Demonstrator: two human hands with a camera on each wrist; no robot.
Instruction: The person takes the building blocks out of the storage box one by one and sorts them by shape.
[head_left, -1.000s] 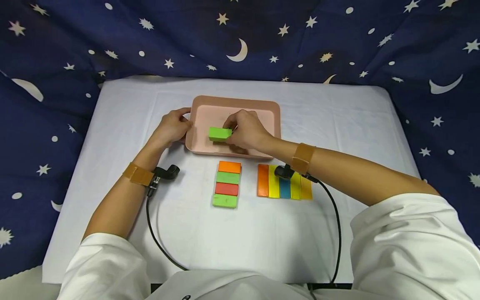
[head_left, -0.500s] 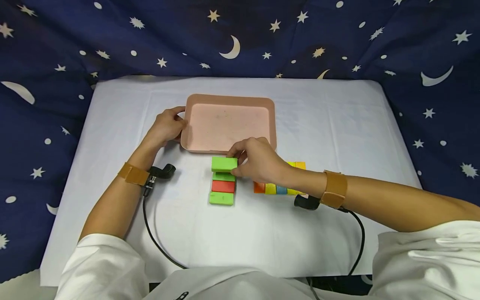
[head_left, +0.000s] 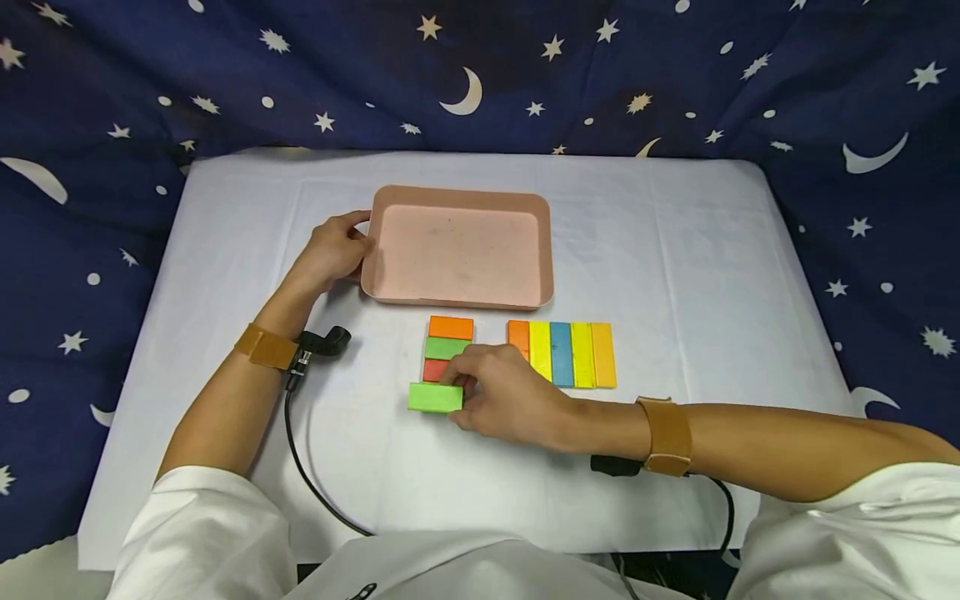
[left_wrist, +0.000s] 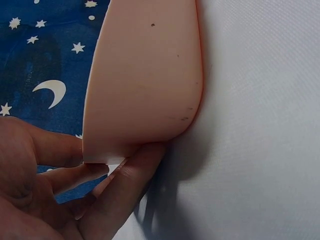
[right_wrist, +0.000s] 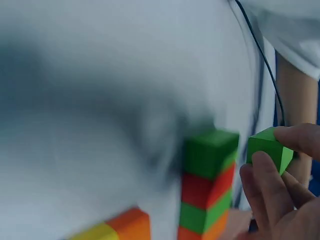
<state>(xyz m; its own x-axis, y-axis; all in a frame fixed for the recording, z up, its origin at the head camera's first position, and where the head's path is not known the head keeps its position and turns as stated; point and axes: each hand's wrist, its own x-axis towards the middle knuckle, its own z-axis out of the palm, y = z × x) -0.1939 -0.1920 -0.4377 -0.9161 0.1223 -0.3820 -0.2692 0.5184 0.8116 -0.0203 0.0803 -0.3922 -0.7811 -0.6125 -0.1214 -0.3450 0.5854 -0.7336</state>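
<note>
My right hand (head_left: 510,396) pinches a green block (head_left: 435,398) by its right end, held over the near end of a column of blocks. That column shows an orange block (head_left: 451,328), a green one (head_left: 448,348) and a red one (head_left: 434,370) in the head view. Its nearest block, also green (right_wrist: 210,152), appears in the right wrist view, apart from the held one, and is covered in the head view. At the back, my left hand (head_left: 335,250) grips the left side of a pink tray (head_left: 461,254), thumb and fingers on its rim and underside in the left wrist view.
Right of the column lies a row of upright-laid blocks: orange (head_left: 517,335), yellow, blue (head_left: 561,354), yellow and amber (head_left: 603,357). A white cloth (head_left: 675,250) covers the table. Camera cables (head_left: 315,492) trail from both wrists towards the body.
My right hand has carried the green block from over the tray, past the column's far end, to its near end. The left hand keeps its grip on the tray.
</note>
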